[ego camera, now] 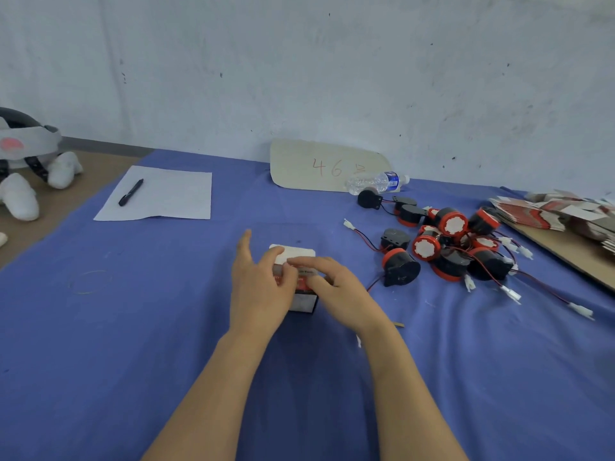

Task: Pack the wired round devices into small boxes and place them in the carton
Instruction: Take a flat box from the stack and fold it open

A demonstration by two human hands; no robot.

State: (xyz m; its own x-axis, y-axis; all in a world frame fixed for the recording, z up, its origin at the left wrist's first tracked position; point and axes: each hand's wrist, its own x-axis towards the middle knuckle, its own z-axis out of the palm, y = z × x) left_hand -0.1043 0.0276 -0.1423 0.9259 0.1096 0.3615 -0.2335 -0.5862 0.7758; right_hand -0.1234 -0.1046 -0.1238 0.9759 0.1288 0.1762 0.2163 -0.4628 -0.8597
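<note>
Box [303,299] upright (flap [298,251] tilted rearward).

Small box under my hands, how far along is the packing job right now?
Done: nothing finished shows in view. In hand: one small box, held by the left hand while the right hand presses its top flap. Left: a pile of wired round devices lies loose on the cloth to the right, with flat unfolded boxes beyond them. Most work remains.
</note>
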